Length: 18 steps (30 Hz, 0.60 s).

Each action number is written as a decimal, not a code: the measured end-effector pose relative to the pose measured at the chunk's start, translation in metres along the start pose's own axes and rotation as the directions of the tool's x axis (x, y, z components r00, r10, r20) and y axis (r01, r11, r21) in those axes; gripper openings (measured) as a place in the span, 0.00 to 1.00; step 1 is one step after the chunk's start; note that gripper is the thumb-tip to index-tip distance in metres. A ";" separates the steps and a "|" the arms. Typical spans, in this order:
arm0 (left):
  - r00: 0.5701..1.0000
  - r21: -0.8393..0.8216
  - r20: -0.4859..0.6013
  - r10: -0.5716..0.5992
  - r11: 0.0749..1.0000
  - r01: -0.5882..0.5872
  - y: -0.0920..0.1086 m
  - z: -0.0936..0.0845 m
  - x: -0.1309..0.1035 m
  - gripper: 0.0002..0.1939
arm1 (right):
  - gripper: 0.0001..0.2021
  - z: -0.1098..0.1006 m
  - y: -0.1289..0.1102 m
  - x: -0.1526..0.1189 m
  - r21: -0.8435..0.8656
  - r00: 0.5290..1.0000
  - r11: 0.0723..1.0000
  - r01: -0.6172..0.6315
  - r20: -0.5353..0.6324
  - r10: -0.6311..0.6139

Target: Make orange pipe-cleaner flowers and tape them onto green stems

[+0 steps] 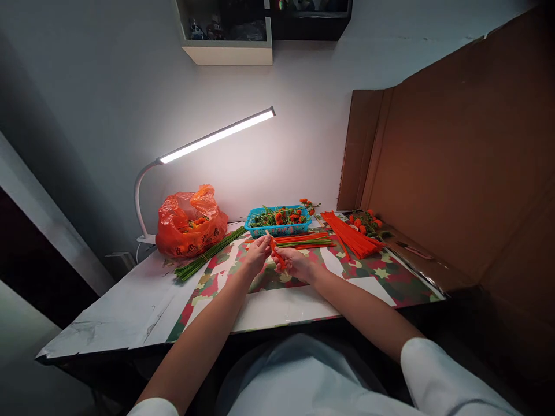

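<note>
Both hands meet above the middle of the table over a small orange bundle of pipe cleaner [277,256]. My left hand [259,253] pinches its upper end, where a pale tip sticks up. Wrapped around the lower part are the fingers of my right hand [293,263]. Just beyond them lie orange and green pipe cleaners [314,241]. A blue basket [255,231] behind these holds orange flowers with green stems. A thick fan of orange pipe cleaners [351,236] lies to the right, and a bundle of green pipe cleaners [203,257] to the left.
An orange plastic bag [186,231] with orange and yellow pieces stands at the back left, beside a lit lamp [217,137]. More orange flowers [366,222] lie back right, near a cutter knife [414,250] and a tall cardboard sheet [455,156]. Shelves [229,55] hang above.
</note>
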<state>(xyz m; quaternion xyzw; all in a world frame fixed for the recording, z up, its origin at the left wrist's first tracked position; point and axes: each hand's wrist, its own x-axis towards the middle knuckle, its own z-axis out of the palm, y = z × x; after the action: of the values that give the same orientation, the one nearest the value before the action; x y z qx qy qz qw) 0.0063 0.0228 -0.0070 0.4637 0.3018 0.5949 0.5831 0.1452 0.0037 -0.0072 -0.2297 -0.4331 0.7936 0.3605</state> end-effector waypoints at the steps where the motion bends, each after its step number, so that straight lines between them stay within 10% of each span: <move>1: 1.000 -0.016 0.002 -0.013 1.000 0.013 0.001 0.000 0.000 0.25 | 0.11 -0.001 0.000 0.000 0.005 1.000 1.000 -0.005 0.014 0.005; 8: 0.968 -0.122 0.124 -0.218 0.965 0.233 0.002 -0.002 0.000 0.16 | 0.12 -0.002 -0.002 -0.003 0.023 0.982 0.998 -0.056 0.179 0.051; 18: 0.937 -0.167 0.222 -0.268 0.937 0.307 0.006 0.002 -0.005 0.15 | 0.11 0.005 0.005 -0.002 -0.063 0.991 0.995 0.073 0.118 -0.065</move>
<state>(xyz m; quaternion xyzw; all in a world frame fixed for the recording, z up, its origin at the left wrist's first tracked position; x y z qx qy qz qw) 0.0052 0.0170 -0.0020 0.4101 0.2468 0.4813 0.7343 0.1410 -0.0020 -0.0084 -0.1800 -0.4875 0.7775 0.3541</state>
